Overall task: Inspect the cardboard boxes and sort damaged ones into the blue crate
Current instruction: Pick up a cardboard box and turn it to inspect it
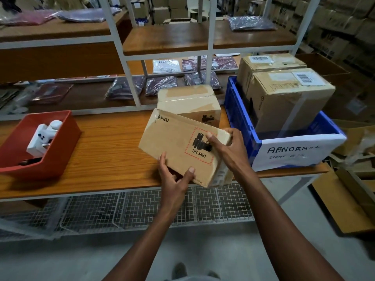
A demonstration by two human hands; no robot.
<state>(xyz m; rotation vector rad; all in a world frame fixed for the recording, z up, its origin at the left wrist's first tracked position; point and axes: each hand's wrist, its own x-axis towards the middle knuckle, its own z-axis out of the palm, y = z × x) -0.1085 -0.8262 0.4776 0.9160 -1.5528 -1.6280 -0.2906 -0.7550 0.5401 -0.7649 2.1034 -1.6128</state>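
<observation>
Holding up a flat brown cardboard box [182, 147] with a red-dashed battery label, tilted over the wooden tabletop [97, 151] so its faces are easy to check. Left hand [174, 177] gripping the near edge, fingers curled under and thumb on top. Right hand [225, 145] gripping the right end. Sitting just to the right, the blue plastic crate [241, 122] with a paper sign, already holding two big brown boxes [284, 98]. Probably still checking for damage.
</observation>
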